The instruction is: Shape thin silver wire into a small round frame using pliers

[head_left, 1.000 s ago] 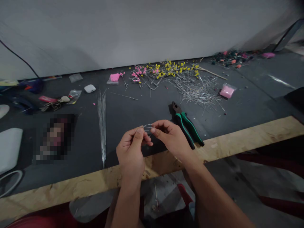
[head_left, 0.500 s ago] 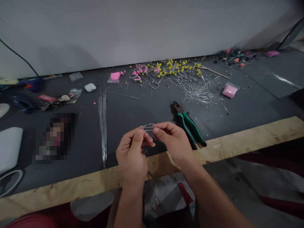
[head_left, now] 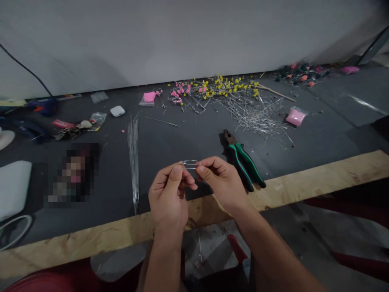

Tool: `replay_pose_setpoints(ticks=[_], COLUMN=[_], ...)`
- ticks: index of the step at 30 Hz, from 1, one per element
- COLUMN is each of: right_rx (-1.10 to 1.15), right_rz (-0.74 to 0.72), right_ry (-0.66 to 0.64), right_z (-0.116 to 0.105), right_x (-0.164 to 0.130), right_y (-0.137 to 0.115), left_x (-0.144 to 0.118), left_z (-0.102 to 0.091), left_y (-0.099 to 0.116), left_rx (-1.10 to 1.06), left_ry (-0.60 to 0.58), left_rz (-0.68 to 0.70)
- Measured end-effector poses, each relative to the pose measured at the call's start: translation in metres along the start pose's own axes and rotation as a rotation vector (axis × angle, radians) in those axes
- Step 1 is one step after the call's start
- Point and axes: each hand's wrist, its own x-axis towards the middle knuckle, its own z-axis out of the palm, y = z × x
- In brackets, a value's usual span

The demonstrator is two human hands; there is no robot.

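A: Status on the wire loop point(head_left: 190, 164)?

B: It's being held in the air above the near edge of the dark table point(head_left: 188, 138), pinched at both ends. Left hand point(head_left: 168, 194) is gripping its left end between thumb and forefinger, other fingers curled in. Right hand point(head_left: 223, 180) is pinching the right end the same way.

A: Anything changing versus a second ago?

B: The wire is closing up. A second ago it was looking like loose open strands; now it's reading as a flatter, narrower oval. Hands are sitting a touch higher, and still tight together. Thin wire against dim light, so I can't say whether the ends are crossing or twisted.

A: Meaning?

B: My read: the bending is progressing, shape mostly formed, fingers doing fine adjustment rather than big moves.

A: Surroundings?

B: Green-handled pliers point(head_left: 243, 160) are lying just right of the right hand, untouched. A bundle of straight wires point(head_left: 133, 156) is lying to the left. Further back, a heap of cut wire pieces point(head_left: 258, 115) and pink and yellow beaded stems point(head_left: 209, 89), with a pink packet point(head_left: 294, 117) at the right.
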Motion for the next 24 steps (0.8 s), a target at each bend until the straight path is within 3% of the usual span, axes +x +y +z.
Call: replay_pose_setpoints(ticks=[10, 17, 24], right_rx=[-0.020, -0.012, -0.020], right_rz=[0.016, 0.024, 0.004], right_ry=[-0.043, -0.020, 0.006], right_z=[-0.003, -0.004, -0.011], right_x=[-0.001, 0.000, 0.003], right_y=[-0.004, -0.004, -0.009], left_x=[0.001, 0.002, 0.000], left_z=[-0.001, 0.002, 0.003], left_y=[-0.002, -0.007, -0.007], left_rx=[-0.003, -0.077, 0.033], left_ry=[-0.024, -0.001, -0.075], left_rz=[-0.039, -0.140, -0.127])
